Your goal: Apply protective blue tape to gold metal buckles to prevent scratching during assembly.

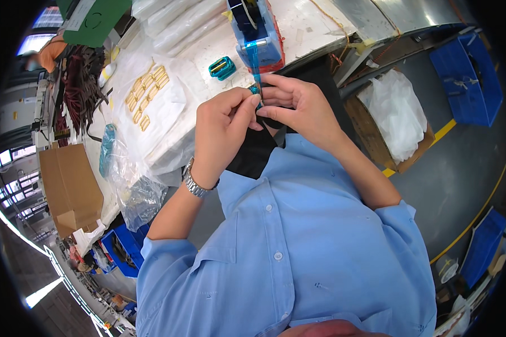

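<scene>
My left hand [222, 129] and my right hand [301, 106] meet in front of my chest, pinching a small teal part [255, 89] between the fingertips. A strip of blue tape [254, 64] runs from that part up to a blue tape dispenser [258, 33] standing on the white bench [309, 25]. A black cloth [254, 153] hangs below my hands. My left wrist wears a metal watch [194, 182]. Both forearms come out of light blue shirt sleeves.
A teal rectangular part [222, 67] lies on the bench beside rows of small tan parts [146, 92] on white sheet. Clear plastic bags [132, 185] hang at the bench edge. Cardboard box [70, 188] at left, box with white bags [396, 115] and blue crates [469, 73] on the floor at right.
</scene>
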`<state>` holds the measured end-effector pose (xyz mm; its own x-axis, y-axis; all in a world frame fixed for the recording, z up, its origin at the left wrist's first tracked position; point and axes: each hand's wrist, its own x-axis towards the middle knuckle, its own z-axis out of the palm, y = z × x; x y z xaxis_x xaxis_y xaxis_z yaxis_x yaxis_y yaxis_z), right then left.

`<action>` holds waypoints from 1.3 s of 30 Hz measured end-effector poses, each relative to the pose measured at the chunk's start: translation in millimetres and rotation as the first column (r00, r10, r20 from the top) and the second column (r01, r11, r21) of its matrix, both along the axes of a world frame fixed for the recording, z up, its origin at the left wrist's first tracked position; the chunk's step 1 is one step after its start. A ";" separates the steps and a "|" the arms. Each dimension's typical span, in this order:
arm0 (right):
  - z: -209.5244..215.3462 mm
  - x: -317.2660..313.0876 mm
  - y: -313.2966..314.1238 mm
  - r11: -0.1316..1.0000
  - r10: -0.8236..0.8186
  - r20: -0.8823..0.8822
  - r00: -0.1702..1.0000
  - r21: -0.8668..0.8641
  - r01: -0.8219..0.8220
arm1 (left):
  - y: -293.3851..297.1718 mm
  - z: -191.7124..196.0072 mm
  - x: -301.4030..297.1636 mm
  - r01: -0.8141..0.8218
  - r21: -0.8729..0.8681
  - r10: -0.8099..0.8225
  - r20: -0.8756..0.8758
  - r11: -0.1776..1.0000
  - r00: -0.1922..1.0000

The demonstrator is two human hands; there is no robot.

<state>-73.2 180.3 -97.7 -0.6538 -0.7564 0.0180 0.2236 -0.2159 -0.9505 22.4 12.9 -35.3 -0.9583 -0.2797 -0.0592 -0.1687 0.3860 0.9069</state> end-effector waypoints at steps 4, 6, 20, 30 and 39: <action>-3.8 0.8 -0.6 0.998 -0.037 -0.031 0.999 0.054 0.038 | -13.6 7.9 -15.5 0.050 0.174 -0.075 0.142 0.984 0.987; -1.4 1.6 -0.7 0.998 -0.039 -0.029 0.999 0.045 0.040 | -22.1 9.3 -22.9 0.064 0.220 -0.104 0.178 0.973 0.978; -1.6 -10.9 -15.7 0.990 -0.126 -0.193 0.973 -0.083 0.112 | -53.2 29.2 -63.6 0.132 0.430 -0.331 0.431 0.893 0.839; 10.2 -10.0 -18.1 0.984 -0.174 -0.178 0.968 -0.007 0.176 | -32.8 24.8 -46.5 0.069 0.054 -0.079 0.216 0.996 0.973; 14.5 -9.1 -21.3 0.979 -0.199 -0.127 0.972 0.008 0.202 | -2.7 -27.6 7.2 -0.090 -0.161 0.033 -0.328 0.983 0.944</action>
